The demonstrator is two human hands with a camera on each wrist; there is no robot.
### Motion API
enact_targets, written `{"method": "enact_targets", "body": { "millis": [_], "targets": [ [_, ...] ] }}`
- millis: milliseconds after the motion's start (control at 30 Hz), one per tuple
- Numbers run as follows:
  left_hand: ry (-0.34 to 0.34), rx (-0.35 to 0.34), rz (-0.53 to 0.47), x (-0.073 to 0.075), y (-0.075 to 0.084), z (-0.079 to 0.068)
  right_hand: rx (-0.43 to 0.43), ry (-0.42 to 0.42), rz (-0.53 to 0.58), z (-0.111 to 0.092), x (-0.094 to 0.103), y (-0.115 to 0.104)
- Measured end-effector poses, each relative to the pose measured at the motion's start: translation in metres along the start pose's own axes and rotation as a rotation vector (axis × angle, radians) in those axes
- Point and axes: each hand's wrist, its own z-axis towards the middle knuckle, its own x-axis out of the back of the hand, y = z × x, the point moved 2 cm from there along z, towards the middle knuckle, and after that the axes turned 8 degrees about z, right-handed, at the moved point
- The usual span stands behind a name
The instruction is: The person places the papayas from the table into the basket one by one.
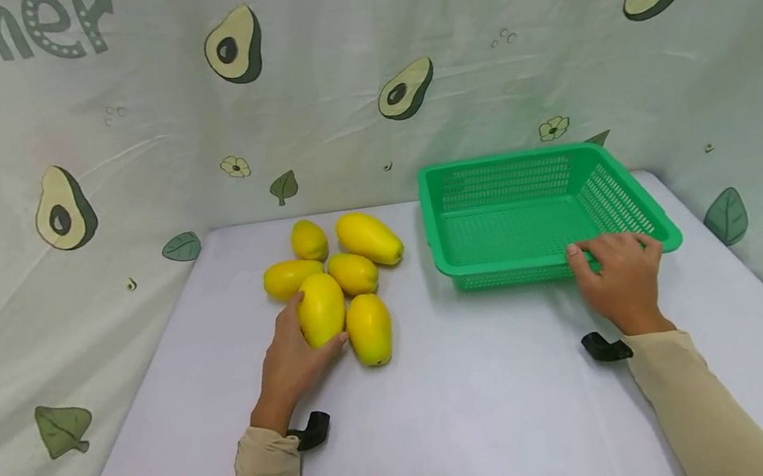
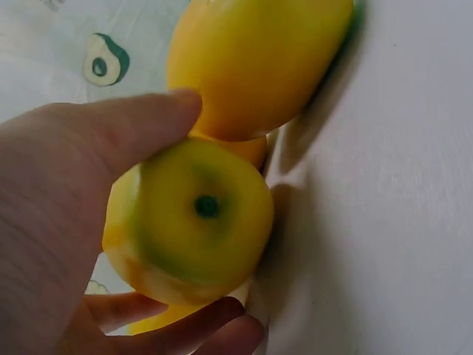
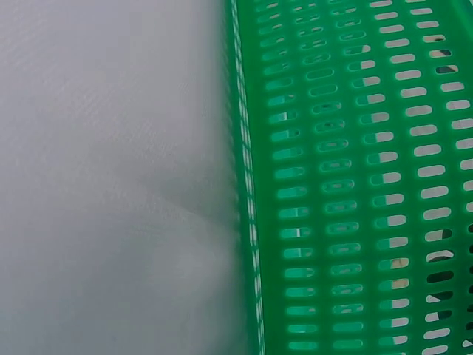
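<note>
My left hand point(image 1: 294, 362) has its thumb and fingers around a plump yellow mango point(image 1: 322, 310) at the near side of a cluster. In the left wrist view the dark stem end of that mango point(image 2: 185, 244) faces the camera, thumb on one side and fingers on the other. Right beside it lies another yellow mango point(image 1: 369, 330). A green plastic basket point(image 1: 558, 257) stands at the back right of the table. Over its near rim curl the fingers of my right hand point(image 1: 621, 277); the right wrist view shows only the slotted basket wall point(image 3: 310, 222), without the hand.
Behind the held mango lie several more yellow fruits, among them a long one point(image 1: 369, 238) nearest the basket. A white cloth covers the table point(image 1: 475, 402). A curtain point(image 1: 331, 76) printed with avocados hangs close behind and along the sides.
</note>
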Motion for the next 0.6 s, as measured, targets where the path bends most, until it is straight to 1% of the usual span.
{"method": "enact_targets", "body": {
  "millis": [100,200,333,433,600],
  "targets": [
    [0.014,0.001,-0.03,0.001,0.002,0.003,0.0,0.008,0.009,0.001,0.001,0.0],
    [0.035,0.016,-0.045,0.002,0.002,0.006,0.01,0.003,0.011,0.002,-0.001,-0.001],
    [0.06,0.026,-0.07,0.001,0.001,0.004,0.019,0.001,0.004,0.005,-0.001,-0.002],
    [0.108,0.008,-0.107,0.001,0.002,0.001,0.02,0.011,0.007,0.005,0.001,-0.004],
    [0.193,-0.039,-0.15,0.002,0.004,-0.002,0.047,0.065,-0.009,0.003,0.006,-0.01]
  ]
}}
